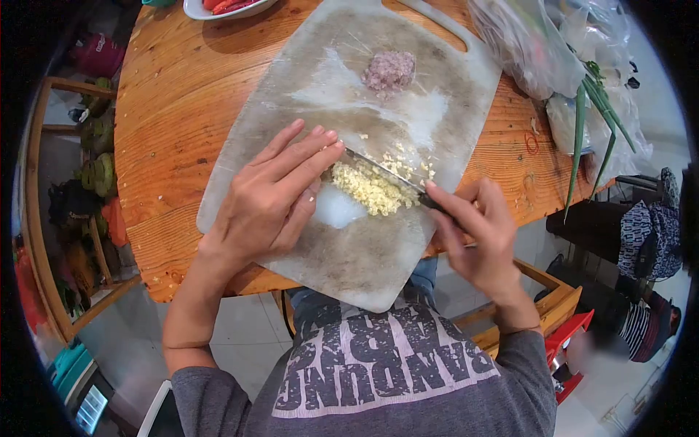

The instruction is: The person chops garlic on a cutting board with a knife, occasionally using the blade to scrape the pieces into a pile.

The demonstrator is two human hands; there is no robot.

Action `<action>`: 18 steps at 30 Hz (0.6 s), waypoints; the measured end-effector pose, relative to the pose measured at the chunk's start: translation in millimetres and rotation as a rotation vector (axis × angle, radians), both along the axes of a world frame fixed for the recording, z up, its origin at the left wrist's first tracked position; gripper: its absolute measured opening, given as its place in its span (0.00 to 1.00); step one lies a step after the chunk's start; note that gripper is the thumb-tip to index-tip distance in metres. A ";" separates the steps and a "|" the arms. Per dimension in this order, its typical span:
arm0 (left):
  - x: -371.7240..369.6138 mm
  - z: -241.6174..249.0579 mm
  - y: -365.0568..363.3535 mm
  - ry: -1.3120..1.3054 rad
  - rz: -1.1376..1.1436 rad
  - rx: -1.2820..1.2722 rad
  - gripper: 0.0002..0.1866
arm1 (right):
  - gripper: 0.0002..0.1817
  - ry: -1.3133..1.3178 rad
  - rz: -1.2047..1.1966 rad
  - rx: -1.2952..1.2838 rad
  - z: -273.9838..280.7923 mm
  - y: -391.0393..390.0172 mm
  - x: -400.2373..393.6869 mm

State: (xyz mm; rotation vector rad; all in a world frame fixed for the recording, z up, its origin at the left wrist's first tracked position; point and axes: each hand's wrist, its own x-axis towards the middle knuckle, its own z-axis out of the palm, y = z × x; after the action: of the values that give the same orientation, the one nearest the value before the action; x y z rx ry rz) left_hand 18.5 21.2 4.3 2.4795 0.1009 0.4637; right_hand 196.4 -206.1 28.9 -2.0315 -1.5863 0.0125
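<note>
My right hand (477,229) is closed around the dark handle of a kitchen knife (382,172), whose blade slants across a heap of finely chopped garlic (375,191). With fingers stretched out, my left hand (273,189) reaches the knife's tip end and rests its fingertips there. Beneath everything lies a worn, pale cutting board (262,138) with a handle slot at its far right corner. Farther up the board sits a small mound of minced purplish shallot (389,71), apart from the garlic. Some garlic bits are scattered just beyond the blade.
The board lies on a wooden table (164,146) and overhangs its near edge. A white dish of red chillies (226,9) stands at the far left. Plastic bags (531,51) and green onion stalks (579,146) are at the right. A person (633,331) is at the far right.
</note>
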 end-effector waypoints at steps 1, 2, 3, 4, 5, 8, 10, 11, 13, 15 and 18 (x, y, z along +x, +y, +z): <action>0.9 -1.0 0.2 -0.005 -0.008 -0.007 0.25 | 0.25 -0.026 0.036 0.002 10.4 1.9 12.7; 0.7 -2.1 -1.0 -0.004 -0.017 -0.020 0.25 | 0.25 -0.047 0.073 -0.003 19.2 3.0 23.4; 1.7 -1.9 -1.3 -0.034 -0.010 0.005 0.26 | 0.24 -0.113 0.065 -0.016 23.9 4.7 30.8; 4.4 -0.3 -0.9 -0.065 -0.005 0.030 0.27 | 0.24 -0.124 0.091 0.003 21.9 7.5 40.6; 7.7 0.9 -0.1 -0.099 0.001 0.058 0.28 | 0.24 -0.138 0.117 0.024 18.5 12.4 52.2; 11.6 1.7 0.3 -0.067 0.014 0.029 0.27 | 0.24 -0.109 0.118 0.055 1.5 16.1 68.4; 13.1 -4.3 1.6 -0.054 0.020 0.038 0.27 | 0.24 -0.100 0.082 0.065 -10.7 16.1 66.8; 12.3 -6.2 1.6 -0.044 0.015 0.041 0.27 | 0.24 -0.092 0.074 0.078 -15.1 15.3 64.3; 11.4 -4.5 1.9 -0.060 0.026 0.045 0.27 | 0.24 -0.077 0.028 0.071 -18.7 10.3 53.6; 10.9 -0.7 2.5 -0.073 0.039 0.062 0.27 | 0.24 -0.050 0.019 0.079 -18.5 4.4 39.4; 6.4 6.3 7.0 -0.094 0.074 0.109 0.27 | 0.25 -0.017 0.098 0.078 -17.6 -1.0 25.2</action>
State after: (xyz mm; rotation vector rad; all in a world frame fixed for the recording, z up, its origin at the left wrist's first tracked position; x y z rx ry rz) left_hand 24.9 28.2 10.6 2.5623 0.1330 0.6321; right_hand 221.6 -207.1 11.3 -1.8988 -1.6695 -0.0300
